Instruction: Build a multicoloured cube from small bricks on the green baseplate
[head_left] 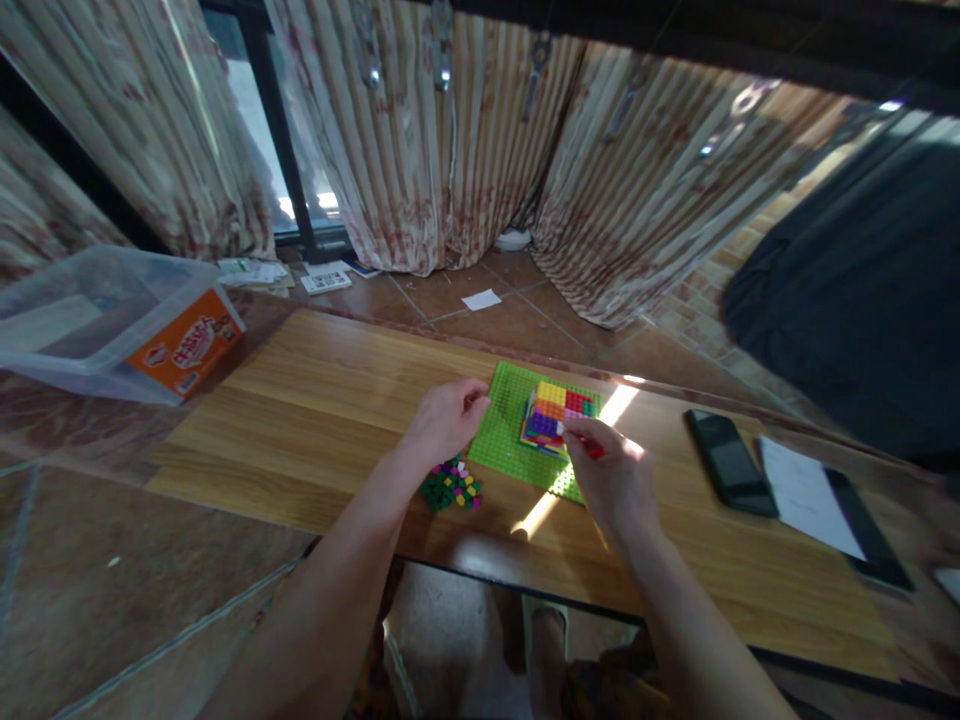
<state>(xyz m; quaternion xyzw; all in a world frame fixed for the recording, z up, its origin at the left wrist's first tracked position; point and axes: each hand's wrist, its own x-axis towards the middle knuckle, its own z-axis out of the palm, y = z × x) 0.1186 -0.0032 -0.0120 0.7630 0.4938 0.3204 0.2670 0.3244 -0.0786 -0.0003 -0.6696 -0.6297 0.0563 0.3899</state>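
A square stack of toy bricks (551, 400) in yellow, orange, red and purple stands on a green baseplate (502, 430). My right hand (615, 478) is at the stack's near right corner, its fingertips pinched together at a small whitish brick (560, 428). Some red shows beneath those fingers. Over the baseplate's left edge is my left hand (448, 422), closed with thumb and fingers curled together; whatever it may hold is hidden. Just below it on the table lies a pile of small loose bricks (452, 486), mostly green with some yellow, pink and white.
The wooden table (315, 400) carries a black phone (729, 462), a white paper (810, 492) and a dark tablet-like device (874, 535) on the right. A clear plastic bin (97, 330) with an orange label stands at the left. Curtains (390, 150) hang behind.
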